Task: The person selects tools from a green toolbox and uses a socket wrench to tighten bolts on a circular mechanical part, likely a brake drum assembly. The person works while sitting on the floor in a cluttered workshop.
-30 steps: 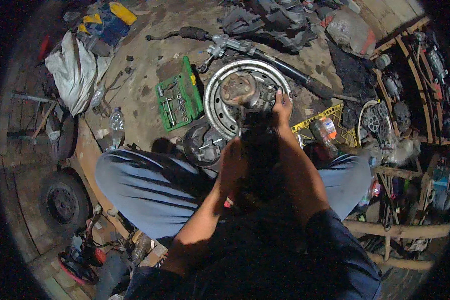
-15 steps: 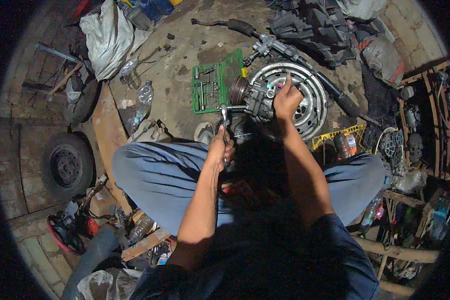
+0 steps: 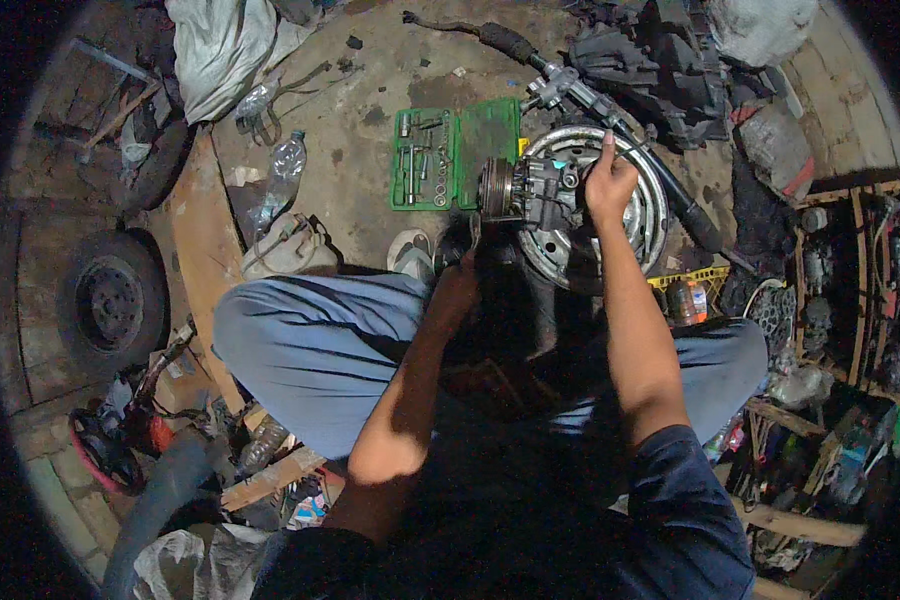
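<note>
A compressor-like metal unit (image 3: 548,196) with a grooved pulley (image 3: 495,188) at its left end lies over a silver steel wheel rim (image 3: 654,205). My right hand (image 3: 610,190) is closed on the unit's right side, thumb pointing up; the fingers underneath are mostly hidden. Deep shadow covers my left hand (image 3: 456,288), which is closed around a ratchet wrench (image 3: 474,236). The ratchet's upper end lies just below the pulley, and I cannot tell whether it touches. Behind the pulley, a green socket case (image 3: 490,150) stands open with sockets and bars in it.
A long steering rack (image 3: 585,98) lies behind the rim. To the left are a clear plastic bottle (image 3: 288,165), a wooden board (image 3: 208,220) and a tyre (image 3: 115,300). A yellow crate (image 3: 708,284) stands at right, near wooden shelving (image 3: 858,290) full of parts.
My left hand and the ratchet have moved up and right into shadow, toward the pulley. The bar that joined ratchet and unit no longer shows. The unit is turned slightly; my right hand keeps its grip.
</note>
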{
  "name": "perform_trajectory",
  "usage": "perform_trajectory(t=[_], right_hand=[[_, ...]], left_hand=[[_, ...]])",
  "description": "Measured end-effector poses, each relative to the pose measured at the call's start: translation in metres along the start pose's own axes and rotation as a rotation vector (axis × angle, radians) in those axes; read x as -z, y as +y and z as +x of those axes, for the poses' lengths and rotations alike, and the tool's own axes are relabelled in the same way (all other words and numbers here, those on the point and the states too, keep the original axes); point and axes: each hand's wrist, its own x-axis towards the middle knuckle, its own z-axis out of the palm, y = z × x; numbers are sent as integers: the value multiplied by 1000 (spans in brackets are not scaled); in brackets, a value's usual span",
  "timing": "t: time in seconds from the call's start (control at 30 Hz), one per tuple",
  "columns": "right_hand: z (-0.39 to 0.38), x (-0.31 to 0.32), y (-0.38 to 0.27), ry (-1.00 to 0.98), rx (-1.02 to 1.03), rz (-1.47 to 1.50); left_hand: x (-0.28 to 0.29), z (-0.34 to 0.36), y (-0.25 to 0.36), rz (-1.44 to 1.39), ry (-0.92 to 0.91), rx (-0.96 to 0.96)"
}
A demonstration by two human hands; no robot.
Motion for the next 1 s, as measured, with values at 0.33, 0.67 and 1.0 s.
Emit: perform_trajectory(t=[0.33,0.67,1.0], right_hand=[[0,-2,-2,-96,-47,138],[8,-8,16,-210,-40,158],[-33,10,29,-292,-52,182]], left_hand=[[-3,7,4,183,-73,-51],[-86,-5,-42,339,150,-144],[-86,-18,-25,-19,138,261]])
